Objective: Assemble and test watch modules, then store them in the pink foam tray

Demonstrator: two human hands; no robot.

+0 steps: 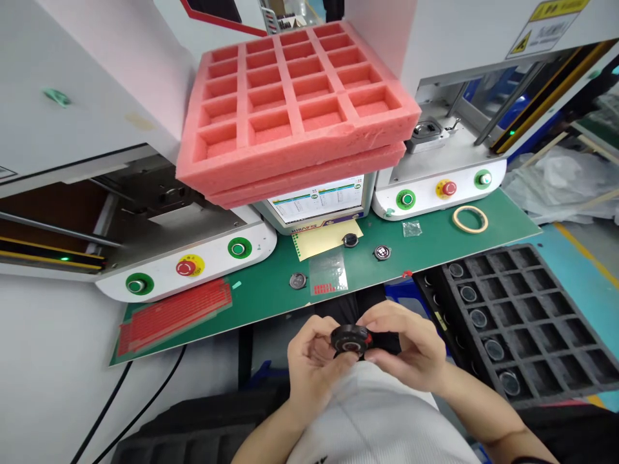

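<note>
White shirt (382, 422) sits under the left hand (314, 364) and right hand (413, 348), fingers of both pinching one round black part (349, 333).

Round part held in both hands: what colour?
The round part is black, with a red patch near the right hand; head view.

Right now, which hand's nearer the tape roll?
Right. In view, the right hand is below-left of the tape roll; the left hand is farther left, across the black disc.
</note>
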